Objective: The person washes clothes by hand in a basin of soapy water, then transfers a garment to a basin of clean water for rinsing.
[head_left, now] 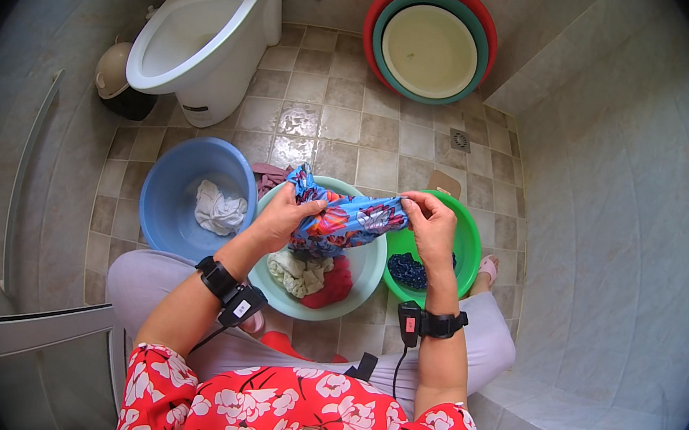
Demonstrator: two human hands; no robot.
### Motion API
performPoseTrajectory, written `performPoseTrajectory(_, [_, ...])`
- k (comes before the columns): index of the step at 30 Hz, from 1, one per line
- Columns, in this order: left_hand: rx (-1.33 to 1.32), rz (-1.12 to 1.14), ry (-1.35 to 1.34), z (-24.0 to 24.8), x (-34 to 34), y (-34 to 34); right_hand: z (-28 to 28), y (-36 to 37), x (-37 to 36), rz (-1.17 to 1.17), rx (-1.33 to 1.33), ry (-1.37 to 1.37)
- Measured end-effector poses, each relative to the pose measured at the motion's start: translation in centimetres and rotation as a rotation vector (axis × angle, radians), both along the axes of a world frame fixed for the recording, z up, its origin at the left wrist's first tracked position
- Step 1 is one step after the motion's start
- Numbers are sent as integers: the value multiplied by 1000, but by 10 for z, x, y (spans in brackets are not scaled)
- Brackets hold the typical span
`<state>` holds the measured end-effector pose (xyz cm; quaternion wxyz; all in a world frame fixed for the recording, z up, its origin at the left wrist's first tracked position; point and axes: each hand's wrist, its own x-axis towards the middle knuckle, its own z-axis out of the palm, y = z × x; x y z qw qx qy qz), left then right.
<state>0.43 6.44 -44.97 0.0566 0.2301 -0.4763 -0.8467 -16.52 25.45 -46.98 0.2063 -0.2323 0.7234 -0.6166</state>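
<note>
A blue patterned garment (349, 222) with red and orange motifs is stretched between my two hands, above a pale green basin (369, 274). My left hand (279, 218) grips its gathered left part, thumb on top. At its right end, my right hand (432, 224) pinches the edge between thumb and fingers. Below it in the pale green basin lie a cream cloth (298, 274) and a red cloth (332, 286). On the left, a blue basin (163, 196) holds a white cloth (220, 209). A bright green basin (462, 227) on the right contains a dark blue speckled cloth (407, 270).
A mauve cloth (268, 177) lies behind the pale green basin. Nested basins (485, 58) lean against the far wall, near a floor drain (460, 140). The toilet (203, 41) and a small bin (115, 78) stand far left. Wet-looking tiles (299, 120) shine ahead.
</note>
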Motion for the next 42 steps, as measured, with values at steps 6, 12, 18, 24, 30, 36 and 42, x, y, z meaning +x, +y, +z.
performPoseTrajectory(6, [-149,-46,-44,12,-2,4,10,-1,-2,-15,-180,-400])
performPoseTrajectory(12, [-100,-4,-80,-2,2,1,-6,3,-11,59,-427,-876])
performPoseTrajectory(18, [35,36,-41,-3,0,1,-2,1,0,64,-432,-856])
performPoseTrajectory(24, [-161,-25,-32,7,-4,9,36,-12,6,223,-496,-772])
performPoseTrajectory(30, [-172,-11,10,19,-6,16,67,-33,26,414,-504,-760])
performPoseTrajectory(36, [-202,56,-46,19,-6,18,69,-41,36,410,-430,-717])
performPoseTrajectory(42, [-127,131,0,8,-5,13,24,-27,24,220,-205,-640])
